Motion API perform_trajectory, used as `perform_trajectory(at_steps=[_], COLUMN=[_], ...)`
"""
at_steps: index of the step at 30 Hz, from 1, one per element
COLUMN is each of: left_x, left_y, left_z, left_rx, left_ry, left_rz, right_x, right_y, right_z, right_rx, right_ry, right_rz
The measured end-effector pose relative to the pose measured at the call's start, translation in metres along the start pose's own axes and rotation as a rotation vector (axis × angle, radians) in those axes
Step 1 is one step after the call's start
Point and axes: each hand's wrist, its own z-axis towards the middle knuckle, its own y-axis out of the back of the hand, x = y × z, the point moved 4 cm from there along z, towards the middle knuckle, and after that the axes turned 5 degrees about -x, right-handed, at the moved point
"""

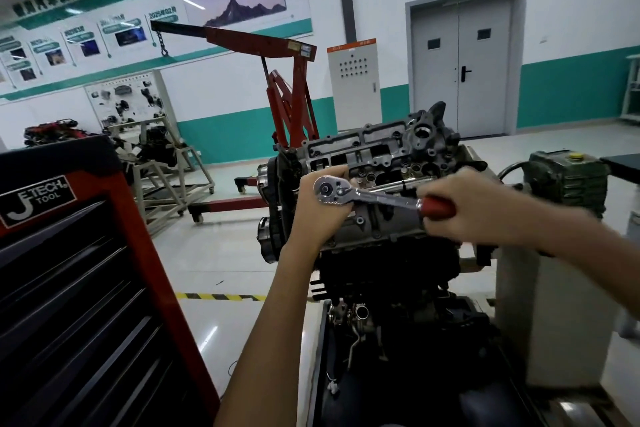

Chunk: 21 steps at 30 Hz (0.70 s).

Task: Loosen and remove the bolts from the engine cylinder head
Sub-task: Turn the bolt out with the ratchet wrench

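Left hand: the left hand [320, 208] is cupped under and around the round head of the ratchet wrench [374, 196], with the fingers closed against the head's underside; what is below the head is hidden by the palm.
Right hand: the right hand [467, 208] is wrapped tightly round the red handle at the other end of the wrench; its outline is blurred.
Wrench: the chrome shaft is stretched between the two grips, its head at the left grip and the red handle at the right grip, tilted slightly down toward the right.
Cylinder head: the cylinder head [377, 149] is found just behind and below both grips, uncovered on top, on the dark engine block [388, 270].
Bolts: several bolts [360, 219] are seen still seated in the metal casting, just beneath the wrench shaft between the grips; whether one is engaged under the wrench head cannot be told.
Tool chest: a red and black tool chest [79, 270] is placed well to the left of the left grip.
Engine hoist: a red engine hoist [287, 94] is stood on the floor beyond the left grip, well apart from it.
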Motion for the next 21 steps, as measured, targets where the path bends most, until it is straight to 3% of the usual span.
perform_trajectory(at_steps=[2,4,9,12,13,16,21], left_x=[0.000,0.006,0.008,0.003,0.003,0.009,0.001], left_y=[-0.004,-0.004,-0.003,-0.010,-0.010,-0.002,-0.004], left_z=[0.001,-0.004,-0.011,-0.011,-0.012,-0.009,-0.006], left_rx=[-0.028,-0.112,-0.216,-0.176,-0.166,-0.132,-0.088], left_ry=[0.022,0.070,0.093,0.074,0.067,0.058,0.030], left_rz=[-0.010,-0.038,-0.102,-0.135,-0.136,-0.088,0.008], right_x=[-0.005,-0.006,0.030,0.056,0.058,0.036,-0.001], right_y=[0.017,-0.001,-0.100,-0.140,-0.143,-0.110,-0.003], right_z=[0.008,0.003,-0.024,-0.022,-0.021,-0.023,-0.003], right_rx=[-0.028,-0.008,-0.273,-0.287,-0.272,-0.231,0.073], right_ry=[0.050,-0.006,-0.137,-0.219,-0.223,-0.181,0.006], right_rz=[-0.110,-0.059,0.409,0.774,0.794,0.512,-0.023])
